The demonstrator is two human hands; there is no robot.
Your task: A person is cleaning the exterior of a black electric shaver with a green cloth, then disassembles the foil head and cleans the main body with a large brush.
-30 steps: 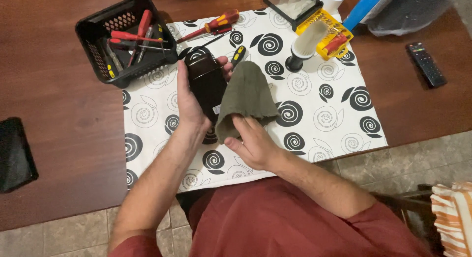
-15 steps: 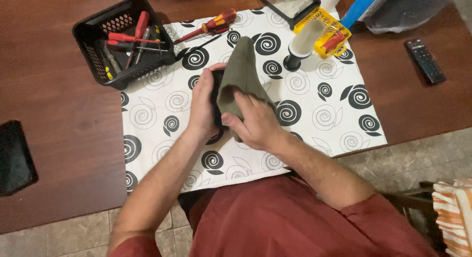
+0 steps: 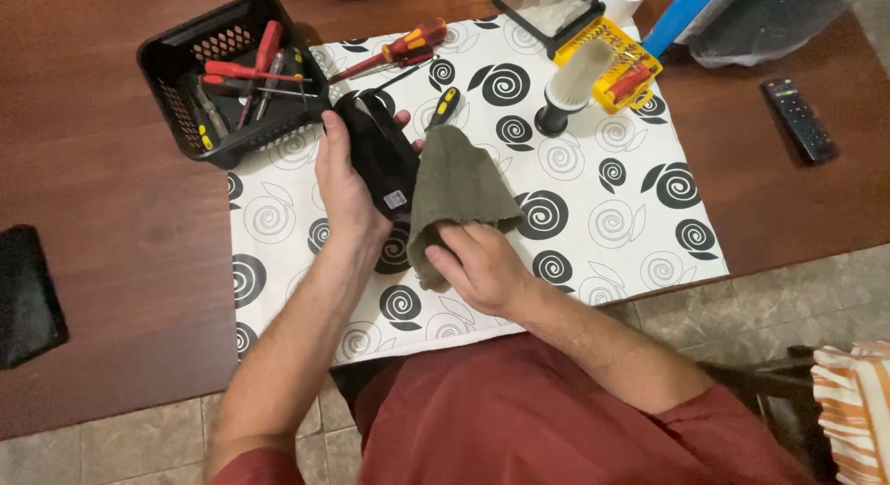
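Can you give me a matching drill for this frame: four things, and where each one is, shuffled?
Things:
1. black device
2. olive cloth
3. black basket
4. remote control

Places:
A. on bare wood at the right, off the mat
B. in the left hand
C. at the mat's upper left corner, with screwdrivers in it
D. draped over the right hand

Pairs: 1-B, 2-D, 3-C, 4-A
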